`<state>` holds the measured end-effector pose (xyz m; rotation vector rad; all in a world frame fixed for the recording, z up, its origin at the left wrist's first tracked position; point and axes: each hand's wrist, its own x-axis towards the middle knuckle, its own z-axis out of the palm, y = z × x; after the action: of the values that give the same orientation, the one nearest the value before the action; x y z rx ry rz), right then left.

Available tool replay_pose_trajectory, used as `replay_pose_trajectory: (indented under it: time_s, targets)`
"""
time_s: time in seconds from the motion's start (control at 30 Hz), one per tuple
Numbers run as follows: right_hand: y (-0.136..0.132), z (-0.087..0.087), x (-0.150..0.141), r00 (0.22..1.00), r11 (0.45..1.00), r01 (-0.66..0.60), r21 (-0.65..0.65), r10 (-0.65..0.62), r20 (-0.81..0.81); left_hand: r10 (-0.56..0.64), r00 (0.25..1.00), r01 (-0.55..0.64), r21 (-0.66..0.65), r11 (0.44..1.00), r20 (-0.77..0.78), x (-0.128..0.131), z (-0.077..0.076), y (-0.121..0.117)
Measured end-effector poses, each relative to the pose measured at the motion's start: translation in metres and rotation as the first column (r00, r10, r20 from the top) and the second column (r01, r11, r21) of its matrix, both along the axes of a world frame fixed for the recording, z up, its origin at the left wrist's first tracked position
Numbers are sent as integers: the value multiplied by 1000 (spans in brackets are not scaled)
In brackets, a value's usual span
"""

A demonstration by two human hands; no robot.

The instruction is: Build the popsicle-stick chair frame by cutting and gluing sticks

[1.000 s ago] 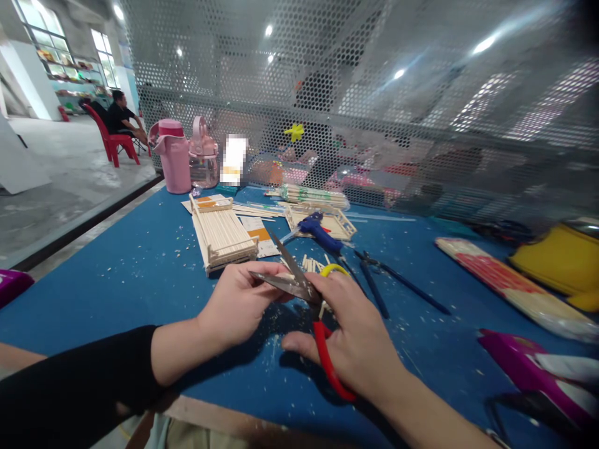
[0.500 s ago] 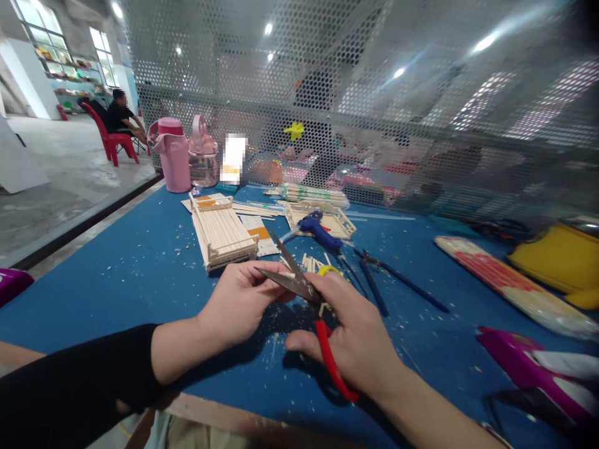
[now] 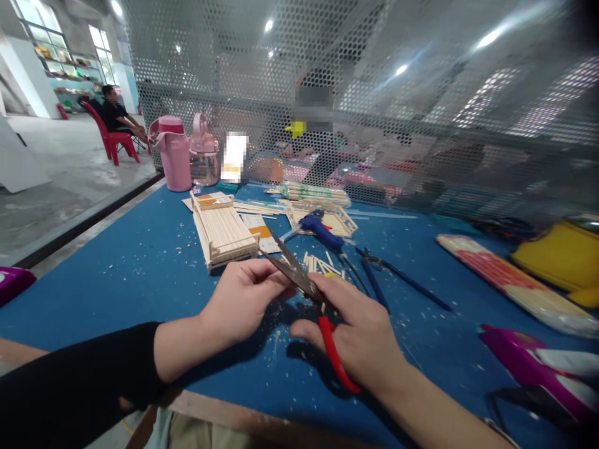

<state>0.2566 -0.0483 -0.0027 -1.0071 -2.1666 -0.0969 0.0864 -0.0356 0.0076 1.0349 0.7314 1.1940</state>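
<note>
My right hand (image 3: pixel 360 324) grips scissors (image 3: pixel 299 277) with a red handle, their dark blades pointing up and to the left, slightly apart. My left hand (image 3: pixel 248 293) is closed in a pinch beside the blades. What it pinches looks like a thin pale wooden stick, mostly hidden by the fingers and blades. Just beyond my hands lie short cut sticks (image 3: pixel 322 265). A small model bed (image 3: pixel 224 231) made of sticks stands behind my left hand. Past the cut sticks, a blue glue gun (image 3: pixel 321 231) rests on a second stick frame (image 3: pixel 346 224).
Pliers (image 3: pixel 397 277) with blue handles lie to the right. Farther right are a packet of sticks (image 3: pixel 515 280) and a purple object (image 3: pixel 524 368). A pink thermos (image 3: pixel 173 156) and a clear bottle (image 3: pixel 204 159) stand at the back left, before a perforated metal screen (image 3: pixel 224 81).
The scissor blades have closed partway near my left fingertips. Both hands stay in nearly the same place, and the pale stick end between the blades is now hardly visible.
</note>
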Motion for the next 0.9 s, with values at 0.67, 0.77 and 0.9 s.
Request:
replay_pose_trajectory:
  time_s: [0.67, 0.77, 0.9]
  targets:
    - [5, -3, 1, 997, 982, -1, -190, -14, -82, 55, 998, -56, 36, 998, 24, -2, -5, 5]
    - [4, -4, 1, 998, 985, -7, -174, -4, -64, 72, 997, -74, 49, 996, 42, -1, -4, 5]
    - [4, -5, 0, 999, 987, -10, -161, 2, -53, 98, 994, -100, 37, 994, 45, 0, -2, 5]
